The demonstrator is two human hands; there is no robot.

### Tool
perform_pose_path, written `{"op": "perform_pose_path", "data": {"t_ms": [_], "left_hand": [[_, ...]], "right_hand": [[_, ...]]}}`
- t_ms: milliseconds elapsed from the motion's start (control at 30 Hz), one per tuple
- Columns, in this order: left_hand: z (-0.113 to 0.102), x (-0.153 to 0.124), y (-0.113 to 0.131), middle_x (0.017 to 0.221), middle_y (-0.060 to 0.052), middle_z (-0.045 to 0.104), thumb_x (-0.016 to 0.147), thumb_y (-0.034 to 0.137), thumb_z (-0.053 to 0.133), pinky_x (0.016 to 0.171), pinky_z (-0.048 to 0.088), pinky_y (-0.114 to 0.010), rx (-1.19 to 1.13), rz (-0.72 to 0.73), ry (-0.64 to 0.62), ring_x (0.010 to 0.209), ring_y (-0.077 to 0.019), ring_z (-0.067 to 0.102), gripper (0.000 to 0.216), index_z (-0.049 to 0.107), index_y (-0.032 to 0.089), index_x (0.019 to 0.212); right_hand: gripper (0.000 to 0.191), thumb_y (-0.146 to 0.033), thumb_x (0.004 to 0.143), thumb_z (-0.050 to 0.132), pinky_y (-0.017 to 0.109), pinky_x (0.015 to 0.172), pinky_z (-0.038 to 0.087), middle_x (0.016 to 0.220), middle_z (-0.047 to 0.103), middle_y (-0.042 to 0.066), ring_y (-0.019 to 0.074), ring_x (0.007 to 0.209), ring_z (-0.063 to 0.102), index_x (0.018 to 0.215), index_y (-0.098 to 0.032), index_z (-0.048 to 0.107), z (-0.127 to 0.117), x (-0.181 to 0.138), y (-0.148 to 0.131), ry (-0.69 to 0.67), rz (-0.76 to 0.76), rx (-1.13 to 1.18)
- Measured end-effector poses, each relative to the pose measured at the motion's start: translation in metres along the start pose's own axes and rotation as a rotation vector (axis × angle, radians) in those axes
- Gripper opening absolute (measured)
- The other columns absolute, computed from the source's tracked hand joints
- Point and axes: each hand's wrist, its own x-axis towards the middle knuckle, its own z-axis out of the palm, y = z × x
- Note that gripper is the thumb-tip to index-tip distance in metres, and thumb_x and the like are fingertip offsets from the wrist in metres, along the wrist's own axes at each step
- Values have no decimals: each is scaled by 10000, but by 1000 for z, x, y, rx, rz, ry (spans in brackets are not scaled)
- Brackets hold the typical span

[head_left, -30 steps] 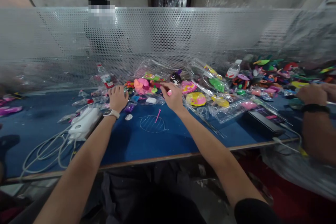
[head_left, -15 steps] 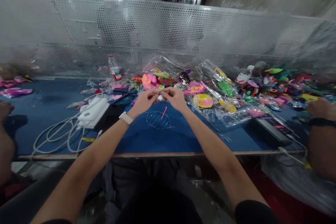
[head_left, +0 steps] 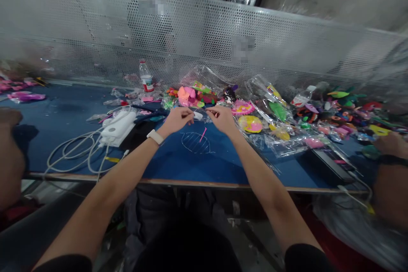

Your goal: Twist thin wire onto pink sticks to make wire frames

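My left hand [head_left: 178, 120] is held above the blue table, thumb and fingers pinched together. Facing it, my right hand [head_left: 222, 118] pinches in the same way, with a gap between the two. Whatever the fingertips hold is too thin or small to make out. A small white object [head_left: 198, 115] shows between the hands. Below them, a pale leaf-shaped outline with cross lines [head_left: 195, 146] lies on the tabletop; I cannot tell whether it is drawn or wire. A thin pink strip [head_left: 203, 134] lies across its upper right part.
Colourful foam-like pieces [head_left: 187, 96] and clear plastic bags [head_left: 259, 89] are heaped along the perforated metal screen [head_left: 204, 29]. A white power adapter [head_left: 117, 129] with looped cable is at left. Bottles [head_left: 146, 77] stand behind. Other people's arms [head_left: 393, 146] are at both sides.
My hands have moved apart from near touching, the right one going further right. The white object between them shows more. The whole view has shifted slightly.
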Motion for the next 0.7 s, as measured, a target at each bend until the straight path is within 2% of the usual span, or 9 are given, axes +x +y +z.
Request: {"op": "perform_pose_path", "data": {"t_ms": [133,233,367,467,533,600,700], "left_hand": [[26,-3,-1,746,-70,756,929,322,713,726,604,-344,-306,-34,-20,670,-188,731,172,696,159,877],[36,-4,2,716,-56,739,925,306,720,722,596,-330,-355,-8,-40,674,-182,726,173,673,166,835],[24,-2,1,678,-46,726,948,292,700,704,580,-311,-304,-31,21,627,-162,696,151,705,158,879],[3,1,-3,691,-61,741,976,317,679,727,582,-307,-175,-39,-31,652,-160,708,219,714,159,829],[-7,2,-6,698,-68,748,971,322,689,697,574,-302,-69,-39,-68,641,-165,708,236,702,165,796],[-11,2,-7,713,-76,757,969,326,691,698,578,-308,-41,-49,-73,651,-175,719,235,698,167,798],[-3,0,-5,748,-87,775,977,358,688,773,595,-336,-126,-66,-72,713,-189,747,241,697,164,834]], "right_hand": [[239,-307,983,655,338,738,555,863,821,63,224,742,731,1046,-178,846,30,-4,-18,44,160,252],[236,-274,986,658,337,773,546,957,833,86,231,807,746,1064,-167,854,35,-5,-22,65,120,220],[275,-279,1051,607,349,802,505,983,799,87,239,875,708,1183,-218,841,9,-1,-2,28,-5,-48],[271,-243,1052,608,352,788,467,993,763,99,254,929,679,1190,-249,841,-20,4,21,-137,-104,-311],[263,-220,1044,618,368,816,473,984,756,105,267,956,674,1168,-259,846,-31,6,29,-230,-170,-397],[246,-236,1045,628,382,850,495,1007,768,115,279,1002,687,1161,-243,845,-32,5,28,-229,-166,-374],[207,-259,1015,675,378,866,531,1019,812,107,264,965,730,1114,-208,849,-16,0,11,-130,-47,-178]]}}
